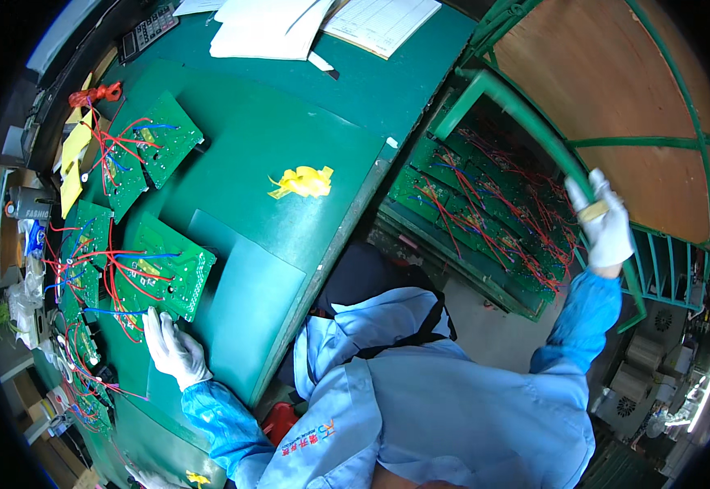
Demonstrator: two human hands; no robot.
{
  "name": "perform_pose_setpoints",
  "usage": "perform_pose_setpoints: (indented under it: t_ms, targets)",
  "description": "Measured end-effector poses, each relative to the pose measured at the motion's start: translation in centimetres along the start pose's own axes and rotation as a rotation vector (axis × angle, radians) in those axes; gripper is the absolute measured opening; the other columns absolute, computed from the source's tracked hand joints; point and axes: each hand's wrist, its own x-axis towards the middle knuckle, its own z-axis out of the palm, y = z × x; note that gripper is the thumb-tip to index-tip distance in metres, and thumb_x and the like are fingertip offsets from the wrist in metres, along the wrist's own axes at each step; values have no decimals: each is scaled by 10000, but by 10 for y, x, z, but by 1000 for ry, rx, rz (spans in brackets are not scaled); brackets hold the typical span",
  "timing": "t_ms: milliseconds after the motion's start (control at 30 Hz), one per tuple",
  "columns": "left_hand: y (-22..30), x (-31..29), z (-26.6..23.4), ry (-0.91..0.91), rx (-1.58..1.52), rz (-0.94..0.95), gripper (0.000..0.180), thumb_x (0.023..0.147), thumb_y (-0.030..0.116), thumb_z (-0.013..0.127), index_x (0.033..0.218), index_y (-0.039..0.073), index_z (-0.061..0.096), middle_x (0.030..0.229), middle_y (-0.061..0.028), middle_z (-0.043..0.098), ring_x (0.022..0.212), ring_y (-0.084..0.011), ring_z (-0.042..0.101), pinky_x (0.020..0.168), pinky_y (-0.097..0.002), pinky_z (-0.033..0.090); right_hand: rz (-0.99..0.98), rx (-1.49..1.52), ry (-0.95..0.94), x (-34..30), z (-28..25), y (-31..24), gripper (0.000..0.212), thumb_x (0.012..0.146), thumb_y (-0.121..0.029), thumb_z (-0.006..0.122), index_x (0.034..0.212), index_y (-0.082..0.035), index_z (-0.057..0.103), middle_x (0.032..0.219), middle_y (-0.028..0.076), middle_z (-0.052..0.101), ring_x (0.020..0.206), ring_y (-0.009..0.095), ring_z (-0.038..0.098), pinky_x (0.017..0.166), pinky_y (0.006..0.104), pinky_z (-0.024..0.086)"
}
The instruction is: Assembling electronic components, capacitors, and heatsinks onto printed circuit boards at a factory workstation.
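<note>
My left hand [177, 352], in a white glove and blue sleeve, reaches over the green bench with its fingers stretched out. Its fingertips rest by the lower edge of a green circuit board [177, 273] with red and blue wires, near a blue wire. On the right, my right hand [610, 232], also gloved and with a yellowish band around the fingers, grips the bar of a green metal frame [526, 130]. This frame stands beside a rack tray holding several wired circuit boards [485, 212]. More wired boards [171, 138] lie at the bench's left.
A crumpled yellow piece [304, 182] lies on the bench mat. Papers [269, 28] and a calculator [149, 33] are at the far edge. A brown panel in a green frame [607, 73] stands at the right. Another gloved hand [153, 479] shows at lower left.
</note>
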Motion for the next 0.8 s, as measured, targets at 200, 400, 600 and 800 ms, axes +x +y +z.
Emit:
perform_pose_setpoints:
  t_ms: [200, 400, 600, 800]
  targets:
    - [3, 2, 5, 27, -19, -18, 473, 849, -123, 560, 1293, 34, 602, 1288, -206, 651, 1197, -402, 627, 1024, -468, 514, -102, 363, -309, 102, 29, -82, 512, 1019, 70, 399, 1524, 77, 315, 1617, 229, 260, 1495, 356, 290, 1235, 438, 294]
    - [2, -2, -4, 52, -12, -81, 447, 802, -64, 626, 1233, 45, 672, 1210, -183, 689, 1072, -335, 691, 923, -409, 559, -1, 210, -313, 104, 92, -36, 490, 1060, -68, 353, 1546, -8, 345, 1628, 117, 322, 1520, 253, 271, 1239, 375, 234]
    - [15, -14, -28, -13, -63, -143, 560, 689, -20, 717, 1240, 62, 663, 1237, -181, 669, 1141, -381, 659, 929, -445, 548, -311, -751, -621, -41, 215, 95, 469, 1085, -403, 438, 1341, -66, 641, 772, -48, 550, 560, 18, 354, 523, 200, 288]
    - [13, -24, -55, 117, -31, -559, 733, 716, 150, 845, 1371, 22, 542, 1394, -223, 556, 1317, -426, 525, 1075, -479, 452, -777, -817, -1441, -169, 321, 201, 216, 996, -31, 578, 1184, -24, 684, 1145, 109, 726, 898, 143, 679, 758, 261, 541]
